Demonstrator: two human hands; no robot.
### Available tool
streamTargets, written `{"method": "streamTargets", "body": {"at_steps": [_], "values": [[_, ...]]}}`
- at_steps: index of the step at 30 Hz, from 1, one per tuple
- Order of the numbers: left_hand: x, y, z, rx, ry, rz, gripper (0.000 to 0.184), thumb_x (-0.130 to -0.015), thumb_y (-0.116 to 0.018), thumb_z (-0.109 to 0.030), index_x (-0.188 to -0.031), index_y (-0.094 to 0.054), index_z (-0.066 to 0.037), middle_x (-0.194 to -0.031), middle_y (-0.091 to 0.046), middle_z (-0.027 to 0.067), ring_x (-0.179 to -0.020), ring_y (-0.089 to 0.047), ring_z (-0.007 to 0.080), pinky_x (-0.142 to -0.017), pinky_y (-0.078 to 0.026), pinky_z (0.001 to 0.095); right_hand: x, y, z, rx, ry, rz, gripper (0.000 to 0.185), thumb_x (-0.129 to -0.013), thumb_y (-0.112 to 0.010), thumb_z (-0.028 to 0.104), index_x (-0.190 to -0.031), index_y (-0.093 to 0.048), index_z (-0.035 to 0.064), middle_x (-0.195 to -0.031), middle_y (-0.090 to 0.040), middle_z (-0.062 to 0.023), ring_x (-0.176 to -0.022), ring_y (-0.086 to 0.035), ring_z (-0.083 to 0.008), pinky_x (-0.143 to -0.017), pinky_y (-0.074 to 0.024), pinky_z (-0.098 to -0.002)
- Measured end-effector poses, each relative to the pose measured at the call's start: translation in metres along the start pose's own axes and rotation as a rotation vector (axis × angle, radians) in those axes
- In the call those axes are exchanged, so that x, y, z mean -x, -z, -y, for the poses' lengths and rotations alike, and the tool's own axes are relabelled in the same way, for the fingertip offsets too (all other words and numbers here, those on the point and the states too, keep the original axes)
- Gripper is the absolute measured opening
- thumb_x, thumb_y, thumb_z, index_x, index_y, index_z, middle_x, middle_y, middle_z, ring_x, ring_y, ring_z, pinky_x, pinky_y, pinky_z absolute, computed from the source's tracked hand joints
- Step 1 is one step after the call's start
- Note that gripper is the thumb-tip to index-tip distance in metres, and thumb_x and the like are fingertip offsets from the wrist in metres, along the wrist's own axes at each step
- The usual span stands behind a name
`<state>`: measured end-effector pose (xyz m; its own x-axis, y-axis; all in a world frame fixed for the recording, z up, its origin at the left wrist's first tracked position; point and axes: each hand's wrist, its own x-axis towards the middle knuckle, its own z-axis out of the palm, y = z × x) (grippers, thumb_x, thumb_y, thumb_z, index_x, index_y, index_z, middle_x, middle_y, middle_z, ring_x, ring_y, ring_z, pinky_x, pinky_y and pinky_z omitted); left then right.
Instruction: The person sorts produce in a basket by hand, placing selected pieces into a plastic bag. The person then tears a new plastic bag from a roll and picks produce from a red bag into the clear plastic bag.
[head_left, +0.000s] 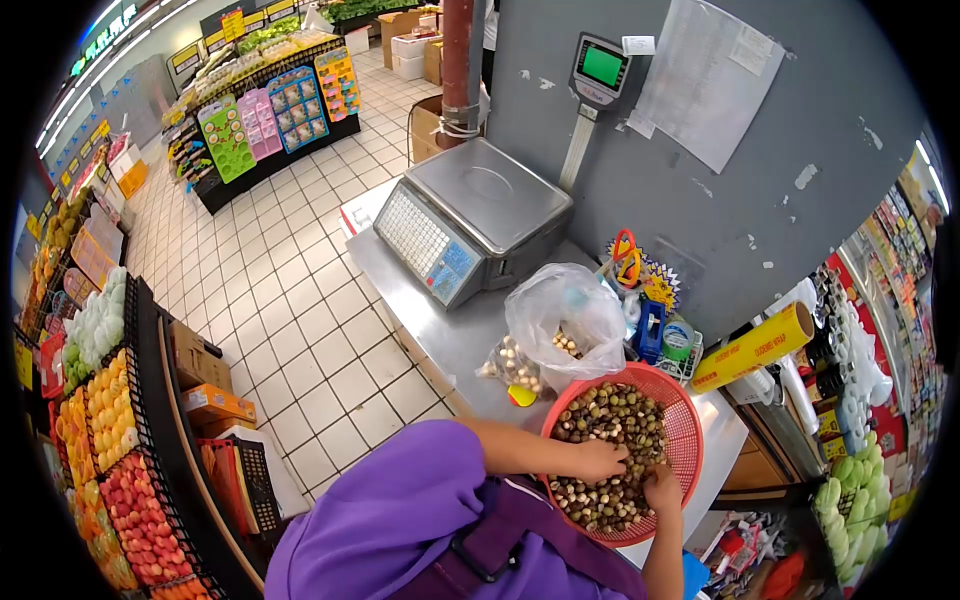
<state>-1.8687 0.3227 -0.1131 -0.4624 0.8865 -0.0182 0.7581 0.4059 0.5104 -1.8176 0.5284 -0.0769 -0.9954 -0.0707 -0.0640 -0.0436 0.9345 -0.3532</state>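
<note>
A red plastic basket (686,430) holds many small round nuts (612,408), some brown-green and some cream; I cannot tell their exact kind. My left hand (598,461) reaches in from the left, fingers curled together low over the pile. Close to its right, my right hand (661,490) is also closed, with bent fingers near the nuts. What either hand pinches is hidden. Behind the basket, an open clear plastic bag (565,315) contains cream-coloured nuts. A smaller filled bag (512,364) with a yellow-and-red tag lies to its left.
A weighing scale (490,195) stands on the metal counter (440,345), its green display (602,66) on a post. Tape and tools fill a wire caddy (685,362). A yellow roll (755,347) sticks out at right. Fruit shelves (145,510) line the left.
</note>
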Motion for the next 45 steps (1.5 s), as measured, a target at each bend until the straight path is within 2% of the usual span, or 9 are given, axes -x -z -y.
{"method": "streamTargets", "body": {"at_steps": [3,6,7,24,29,31,39,42,45], "values": [[0.018,0.013,-0.009,0.076,0.038,0.141,0.038,-0.074,-0.06,-0.03,-0.103,-0.055,-0.006,-0.108,-0.045,0.0157,-0.107,-0.043,0.0314,-0.076,-0.043,0.0414,0.006,0.002,0.021,0.095,-0.133,0.167,0.036,-0.071,-0.057,0.014,-0.106,-0.053,0.0065,-0.102,-0.055,-0.0187,-0.092,-0.054,-0.0351,-0.079,-0.0445,-0.0413],[0.029,-0.006,-0.008,-0.27,-0.172,-0.439,0.033,-0.072,-0.061,-0.034,-0.097,-0.057,-0.012,-0.098,-0.048,0.0054,-0.098,-0.043,0.0222,-0.074,-0.039,0.0355,-0.004,-0.021,0.042,0.039,-0.033,0.036,0.051,-0.072,-0.059,0.014,-0.12,-0.041,0.0085,-0.106,-0.052,-0.0191,-0.094,-0.053,-0.0353,-0.078,-0.0443,-0.0425],[0.027,-0.01,-0.004,-0.269,-0.163,-0.443,0.033,-0.072,-0.061,-0.034,-0.097,-0.057,-0.012,-0.098,-0.048,0.0054,-0.098,-0.043,0.0222,-0.074,-0.039,0.0355,-0.011,-0.036,0.04,0.026,-0.036,0.011,0.035,-0.072,-0.059,0.015,-0.106,-0.05,0.0093,-0.103,-0.054,-0.0185,-0.087,-0.055,-0.0382,-0.073,-0.0449,-0.0436],[0.002,0.026,-0.003,-0.17,-0.005,-0.01,0.024,-0.062,-0.065,-0.011,-0.085,-0.063,-0.006,-0.095,-0.054,0.0112,-0.092,-0.053,0.028,-0.071,-0.049,0.0367,0.007,-0.003,0.024,0.016,-0.144,0.094,0.029,-0.066,-0.063,0.013,-0.094,-0.056,0.007,-0.084,-0.059,-0.0153,-0.075,-0.057,-0.0334,-0.066,-0.0445,-0.0417],[-0.001,0.032,-0.005,0.076,0.118,0.097,0.027,-0.073,-0.06,-0.019,-0.093,-0.059,0.0,-0.079,-0.061,0.0165,-0.077,-0.059,0.0304,-0.067,-0.047,0.0411,0.01,-0.013,0.02,-0.085,0.143,-0.212,0.027,-0.066,-0.067,0.014,-0.09,-0.06,0.0034,-0.075,-0.058,-0.0131,-0.066,-0.056,-0.0297,-0.062,-0.0446,-0.0382],[0.008,0.034,-0.011,0.149,0.155,0.054,0.025,-0.078,-0.055,-0.022,-0.089,-0.057,0.001,-0.079,-0.06,0.0169,-0.076,-0.059,0.0305,-0.065,-0.046,0.042,0.009,-0.016,0.027,-0.467,-0.156,-0.148,0.022,-0.071,-0.065,0.014,-0.089,-0.059,0.0016,-0.068,-0.055,-0.0097,-0.061,-0.054,-0.0221,-0.057,-0.0426,-0.0333],[0.03,0.027,-0.021,0.359,0.203,-0.158,0.026,-0.085,-0.05,-0.027,-0.084,-0.055,-0.001,-0.07,-0.06,0.0131,-0.06,-0.058,0.0269,-0.056,-0.044,0.0389,0.005,-0.018,0.046,-0.798,-0.145,-0.104,0.017,-0.08,-0.058,0.01,-0.093,-0.057,0.0002,-0.067,-0.051,0.0,-0.058,-0.046,-0.0079,-0.051,-0.0361,-0.0245],[0.035,0.018,-0.02,1.154,0.338,-0.245,0.02,-0.085,-0.048,-0.02,-0.082,-0.054,-0.001,-0.064,-0.059,0.0063,-0.046,-0.051,0.0132,-0.045,-0.041,0.028,0.005,-0.014,0.051,-1.023,-0.239,-0.106,0.02,-0.082,-0.052,0.007,-0.102,-0.054,0.0005,-0.07,-0.051,0.0002,-0.059,-0.046,-0.007,-0.053,-0.0362,-0.0209],[0.036,0.016,-0.019,1.35,0.485,-0.261,0.019,-0.084,-0.048,-0.022,-0.08,-0.056,-0.004,-0.059,-0.055,0.0043,-0.05,-0.051,0.0125,-0.044,-0.039,0.0258,0.001,-0.012,0.064,-1.178,-0.239,-0.185,0.026,-0.084,-0.05,0.008,-0.109,-0.054,0.0013,-0.07,-0.05,-0.0002,-0.059,-0.043,-0.0067,-0.052,-0.0345,-0.0192]]}}
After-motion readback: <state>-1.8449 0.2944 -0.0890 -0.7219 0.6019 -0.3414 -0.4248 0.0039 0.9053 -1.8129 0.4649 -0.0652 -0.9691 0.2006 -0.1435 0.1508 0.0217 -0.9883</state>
